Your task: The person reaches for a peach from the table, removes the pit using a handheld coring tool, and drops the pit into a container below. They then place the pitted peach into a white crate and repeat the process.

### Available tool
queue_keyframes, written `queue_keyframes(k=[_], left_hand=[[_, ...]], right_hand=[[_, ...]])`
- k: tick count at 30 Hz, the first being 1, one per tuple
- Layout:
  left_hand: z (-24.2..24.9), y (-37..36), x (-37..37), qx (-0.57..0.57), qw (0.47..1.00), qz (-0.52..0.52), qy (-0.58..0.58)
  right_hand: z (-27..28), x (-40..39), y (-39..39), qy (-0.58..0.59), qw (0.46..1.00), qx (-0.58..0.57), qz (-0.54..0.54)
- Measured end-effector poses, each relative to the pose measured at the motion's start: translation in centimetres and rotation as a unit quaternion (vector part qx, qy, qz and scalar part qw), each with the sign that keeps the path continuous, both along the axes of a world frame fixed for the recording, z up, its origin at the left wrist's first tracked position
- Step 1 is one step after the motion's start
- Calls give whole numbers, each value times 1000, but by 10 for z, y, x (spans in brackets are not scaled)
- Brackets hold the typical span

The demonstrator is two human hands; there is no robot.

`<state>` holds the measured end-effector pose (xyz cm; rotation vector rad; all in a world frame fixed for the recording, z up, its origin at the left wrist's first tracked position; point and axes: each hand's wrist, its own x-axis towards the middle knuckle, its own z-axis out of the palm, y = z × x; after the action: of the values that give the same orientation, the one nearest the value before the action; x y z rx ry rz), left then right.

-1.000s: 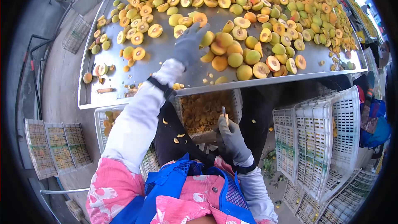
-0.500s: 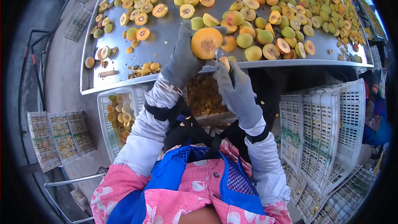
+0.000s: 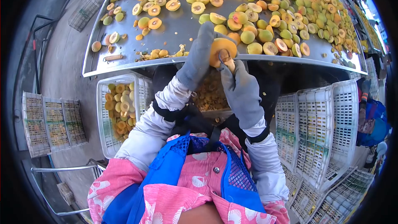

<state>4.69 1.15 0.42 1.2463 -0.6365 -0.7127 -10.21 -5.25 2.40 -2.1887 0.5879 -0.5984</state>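
Observation:
My left hand [image 3: 195, 63], in a grey glove, grips a halved yellow peach [image 3: 216, 51] just in front of the table edge. Its cut face is turned toward my right hand [image 3: 241, 94], also gloved in grey. That hand is closed around the short wooden handle of a pitting tool [image 3: 229, 64]. The tool's curved metal end sits in the middle of the peach, at the brown pit [image 3: 224, 54]. Beneath my hands, a container of peach scraps [image 3: 210, 92] shows between my forearms.
A metal table [image 3: 174, 29] carries many peach halves and some scraps. A second wooden-handled tool [image 3: 113, 58] lies near its left edge. A white crate [image 3: 106, 135] at my left holds pitted halves. Stacked crates [image 3: 315, 128] stand at right, near another person [image 3: 373, 116].
The pitting tool has gone from the peach's edge to its middle, around the pit. Both hands and the peach are now nearer me, off the table edge. The view has shifted slightly.

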Motion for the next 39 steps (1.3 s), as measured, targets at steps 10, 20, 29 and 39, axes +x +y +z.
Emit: queue_keyframes(k=[10, 20, 29, 39], left_hand=[[33, 4, -12, 79, 982, 67, -160], [57, 16, -6, 107, 987, -97, -75], [20, -19, -31, -153, 981, 109, -48], [30, -23, -38, 105, 950, 161, -247]], right_hand=[[-2, -5, -7, 26, 996, -80, 28], [3, 4, -12, -32, 928, 366, 58], [-20, 13, -10, -132, 987, 77, 54], [2, 7, 8, -32, 818, 574, -17]])
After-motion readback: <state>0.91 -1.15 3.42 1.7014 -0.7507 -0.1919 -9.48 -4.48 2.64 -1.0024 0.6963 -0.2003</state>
